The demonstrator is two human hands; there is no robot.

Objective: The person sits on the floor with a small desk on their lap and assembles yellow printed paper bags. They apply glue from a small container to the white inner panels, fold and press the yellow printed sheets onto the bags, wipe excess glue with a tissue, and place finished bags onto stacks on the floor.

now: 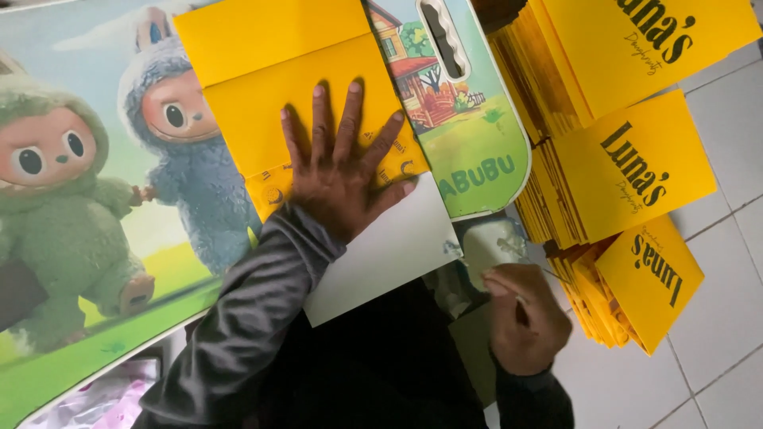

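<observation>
My left hand (342, 171) lies flat with its fingers spread, pressing down on a folded yellow card (270, 87). The card's white inner side (381, 250) sticks out below the palm. The card rests on a large board printed with cartoon furry figures (95, 183). My right hand (520, 318) is low at the right, fingers curled around something thin and pale that is barely visible. It hovers just below a whitish, smeared object (493, 242) beside the board's edge.
Several stacks of yellow cards with black lettering (636, 171) fan out over a pale tiled floor (731, 103) at the right. The board has a cut-out handle slot (443, 36) near its top edge. Pink patterned material (111, 397) shows at the bottom left.
</observation>
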